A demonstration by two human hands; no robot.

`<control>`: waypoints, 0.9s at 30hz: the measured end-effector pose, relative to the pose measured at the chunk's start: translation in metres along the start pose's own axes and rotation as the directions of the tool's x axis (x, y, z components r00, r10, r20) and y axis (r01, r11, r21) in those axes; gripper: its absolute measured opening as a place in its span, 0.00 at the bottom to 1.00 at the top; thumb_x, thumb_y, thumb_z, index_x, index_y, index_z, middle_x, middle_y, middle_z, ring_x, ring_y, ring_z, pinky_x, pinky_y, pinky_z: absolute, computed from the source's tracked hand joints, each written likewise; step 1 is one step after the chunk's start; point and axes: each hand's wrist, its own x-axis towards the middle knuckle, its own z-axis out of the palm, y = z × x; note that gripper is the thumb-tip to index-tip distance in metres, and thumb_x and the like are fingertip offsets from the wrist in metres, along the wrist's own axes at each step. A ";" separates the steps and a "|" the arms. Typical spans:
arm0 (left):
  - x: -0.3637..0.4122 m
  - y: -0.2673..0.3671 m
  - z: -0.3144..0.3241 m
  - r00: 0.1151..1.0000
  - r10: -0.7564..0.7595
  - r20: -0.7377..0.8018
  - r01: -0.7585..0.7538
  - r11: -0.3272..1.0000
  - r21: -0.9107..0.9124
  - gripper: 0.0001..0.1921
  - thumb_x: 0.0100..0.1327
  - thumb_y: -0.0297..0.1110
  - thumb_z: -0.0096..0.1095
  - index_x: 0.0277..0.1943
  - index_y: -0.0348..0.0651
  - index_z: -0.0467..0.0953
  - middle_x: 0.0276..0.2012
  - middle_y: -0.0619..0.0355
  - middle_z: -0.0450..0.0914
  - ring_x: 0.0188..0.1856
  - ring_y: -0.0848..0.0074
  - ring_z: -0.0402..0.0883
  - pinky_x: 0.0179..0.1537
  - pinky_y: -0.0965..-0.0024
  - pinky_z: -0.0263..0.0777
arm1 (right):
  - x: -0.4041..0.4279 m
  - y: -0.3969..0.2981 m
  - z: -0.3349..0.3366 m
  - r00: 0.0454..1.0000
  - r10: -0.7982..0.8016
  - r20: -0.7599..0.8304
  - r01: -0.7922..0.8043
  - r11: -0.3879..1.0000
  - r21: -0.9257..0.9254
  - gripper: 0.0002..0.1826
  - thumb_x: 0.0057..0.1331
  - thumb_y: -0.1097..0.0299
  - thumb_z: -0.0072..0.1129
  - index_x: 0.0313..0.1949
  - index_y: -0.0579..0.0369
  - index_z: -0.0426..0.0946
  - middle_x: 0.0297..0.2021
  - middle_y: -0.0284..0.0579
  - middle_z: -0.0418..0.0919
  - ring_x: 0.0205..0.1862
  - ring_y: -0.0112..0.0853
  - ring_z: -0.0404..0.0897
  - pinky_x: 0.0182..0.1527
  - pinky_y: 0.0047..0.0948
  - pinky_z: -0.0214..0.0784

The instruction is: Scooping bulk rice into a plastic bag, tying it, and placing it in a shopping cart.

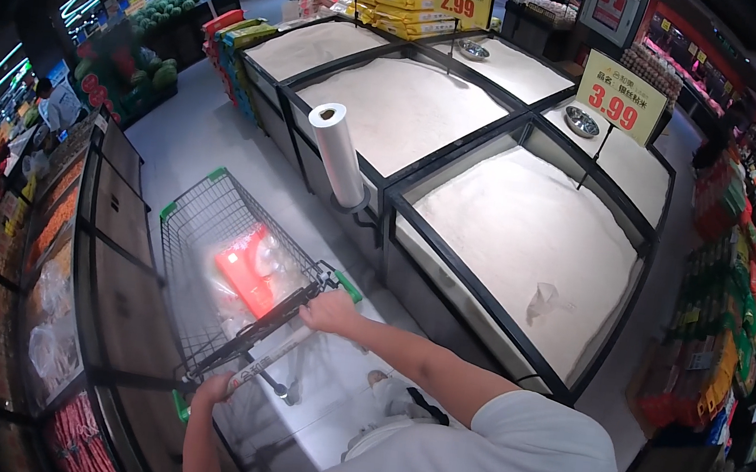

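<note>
Both hands hold the push handle of a shopping cart (278,349), which has green plastic corners. My right hand (329,311) is closed around the handle's upper right end. At its lower left end, my left hand (215,389) grips the same bar. Inside the wire basket lie a red package (249,270) and several clear plastic bags (281,260). To the right of the cart, a roll of clear plastic bags (340,155) stands upright on a holder fixed to a bin of white rice (524,245). A crumpled clear bag (541,303) lies on that rice.
More rice bins (406,110) extend ahead, with metal bowls (581,121) and price signs (621,96). Yellow rice sacks (404,5) are stacked behind. A display counter (130,236) runs close along the left; packed shelves (708,343) stand at right. Another person (57,105) is at far left.
</note>
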 end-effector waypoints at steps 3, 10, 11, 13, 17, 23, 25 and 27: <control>0.012 0.008 -0.017 0.998 -0.065 0.016 0.066 0.988 -0.138 0.10 0.58 0.29 0.42 0.41 0.41 0.69 0.19 0.57 0.73 0.20 0.74 0.75 0.21 0.72 0.68 | 0.021 0.007 0.002 0.999 -0.016 -0.032 0.016 1.000 -0.001 0.23 0.56 0.53 0.37 0.14 0.54 0.75 0.12 0.45 0.73 0.13 0.39 0.72 0.17 0.37 0.63; 0.054 -0.006 -0.055 1.000 -0.009 0.010 0.010 0.997 -0.083 0.07 0.55 0.29 0.44 0.36 0.42 0.71 0.20 0.57 0.73 0.19 0.76 0.73 0.21 0.72 0.67 | 0.067 0.016 -0.003 0.999 0.027 0.016 -0.027 1.000 0.008 0.24 0.56 0.53 0.36 0.16 0.56 0.76 0.14 0.46 0.74 0.16 0.40 0.74 0.21 0.37 0.66; 0.055 0.007 -0.063 1.000 -0.009 0.014 0.009 1.000 -0.025 0.08 0.55 0.29 0.44 0.37 0.42 0.71 0.21 0.56 0.73 0.19 0.76 0.73 0.22 0.71 0.67 | 0.072 0.020 -0.003 0.999 0.045 0.004 -0.046 0.999 0.006 0.24 0.56 0.53 0.36 0.16 0.56 0.76 0.14 0.46 0.74 0.16 0.40 0.74 0.22 0.38 0.66; 0.060 0.016 -0.077 0.999 -0.051 0.009 0.051 0.997 -0.062 0.09 0.54 0.27 0.46 0.38 0.42 0.71 0.22 0.55 0.74 0.20 0.75 0.74 0.24 0.70 0.68 | 0.086 0.024 -0.006 0.999 0.043 0.032 -0.043 0.999 0.014 0.24 0.56 0.53 0.36 0.17 0.56 0.76 0.15 0.47 0.74 0.16 0.41 0.74 0.23 0.38 0.66; 0.100 -0.039 -0.078 1.000 -0.016 -0.027 0.013 0.995 -0.102 0.14 0.48 0.22 0.52 0.41 0.42 0.71 0.26 0.53 0.75 0.27 0.73 0.75 0.30 0.69 0.69 | 0.111 0.021 -0.007 1.000 0.006 0.019 -0.006 1.000 0.012 0.24 0.57 0.54 0.36 0.16 0.56 0.76 0.14 0.47 0.74 0.16 0.41 0.74 0.23 0.39 0.67; 0.117 0.005 -0.125 1.000 0.025 0.004 -0.025 0.999 -0.044 0.11 0.47 0.20 0.50 0.36 0.40 0.70 0.23 0.56 0.73 0.24 0.76 0.74 0.26 0.70 0.69 | 0.145 0.041 -0.010 0.998 0.063 -0.019 -0.063 0.998 -0.007 0.23 0.57 0.54 0.38 0.15 0.56 0.75 0.14 0.48 0.74 0.17 0.41 0.74 0.22 0.39 0.67; 0.126 -0.005 -0.135 0.995 -0.072 0.075 0.092 0.941 -0.325 0.08 0.53 0.22 0.45 0.35 0.41 0.70 0.21 0.59 0.70 0.22 0.79 0.72 0.20 0.74 0.67 | 0.158 0.039 -0.012 0.997 0.035 -0.070 -0.036 0.999 -0.008 0.24 0.56 0.54 0.38 0.14 0.56 0.75 0.14 0.48 0.74 0.17 0.41 0.75 0.22 0.38 0.67; 0.143 -0.016 -0.142 0.994 -0.074 0.086 0.103 0.905 -0.414 0.08 0.58 0.29 0.41 0.34 0.41 0.70 0.20 0.60 0.68 0.19 0.80 0.70 0.17 0.77 0.65 | 0.174 0.040 -0.012 0.996 0.051 -0.071 -0.052 0.999 -0.009 0.24 0.56 0.54 0.37 0.14 0.56 0.75 0.15 0.48 0.75 0.18 0.41 0.75 0.24 0.38 0.68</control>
